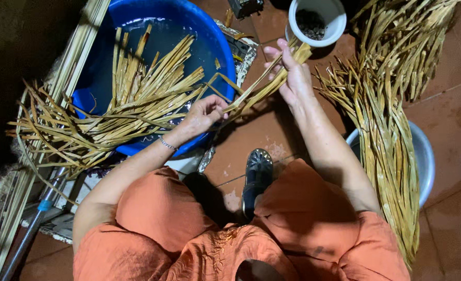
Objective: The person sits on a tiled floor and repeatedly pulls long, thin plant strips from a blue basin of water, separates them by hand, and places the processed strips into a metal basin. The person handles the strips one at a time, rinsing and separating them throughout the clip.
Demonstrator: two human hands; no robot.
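While a big heap of strips (pixel 121 99) waits over the blue tub (pixel 189 31), our left hand (pixel 203 115) and right hand (pixel 289 70) pinch one strip (pixel 261 86) just right of it, beside a finished-looking bundle (pixel 392 135).

A reddish-brown tiled floor (pixel 449 171) carried everything. On it sat a round blue plastic basin (pixel 212 52) on the left, a white cup (pixel 340 23) of dark bits at the top, a grey metal bowl (pixel 425 161) on the right under long dried reed strips (pixel 392 151), and a dark sandal (pixel 256 177).
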